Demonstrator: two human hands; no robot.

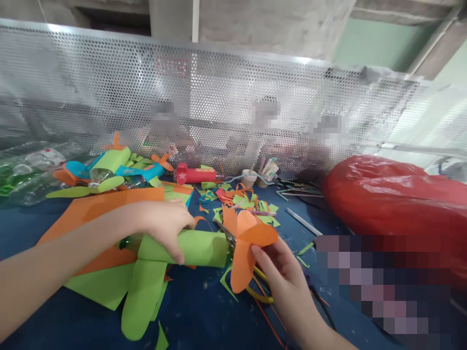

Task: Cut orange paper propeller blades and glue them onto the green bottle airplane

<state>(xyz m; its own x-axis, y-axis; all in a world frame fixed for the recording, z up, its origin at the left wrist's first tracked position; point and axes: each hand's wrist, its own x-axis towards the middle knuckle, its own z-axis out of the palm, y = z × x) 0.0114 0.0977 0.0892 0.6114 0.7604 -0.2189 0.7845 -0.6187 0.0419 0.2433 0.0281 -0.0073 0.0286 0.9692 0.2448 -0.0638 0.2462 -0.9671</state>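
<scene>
My left hand (pixel 166 226) is wrapped over a plastic bottle toy plane (pixel 206 248) covered in lime green paper, lying on its side above the table. A rounded green paper wing (pixel 142 301) hangs from its body towards me. At the bottle's right end sits an orange paper propeller (pixel 242 265) with three visible blades. My right hand (pixel 286 277) pinches the propeller near its middle, thumb in front and the other fingers partly hidden behind. Whether the propeller is fastened to the bottle, I cannot tell. Yellow-handled scissors (pixel 264 297) lie partly hidden underneath.
Orange paper sheets (pixel 146 194) lie on the blue table (pixel 197 321) under my left arm. Behind are finished paper planes (pixel 113 160), a red one (pixel 199 174), clear bottles (pixel 40 165), paper scraps (pixel 241 197) and cups of pens (pixel 268 172). A red plastic bag (pixel 386 199) bulges at right.
</scene>
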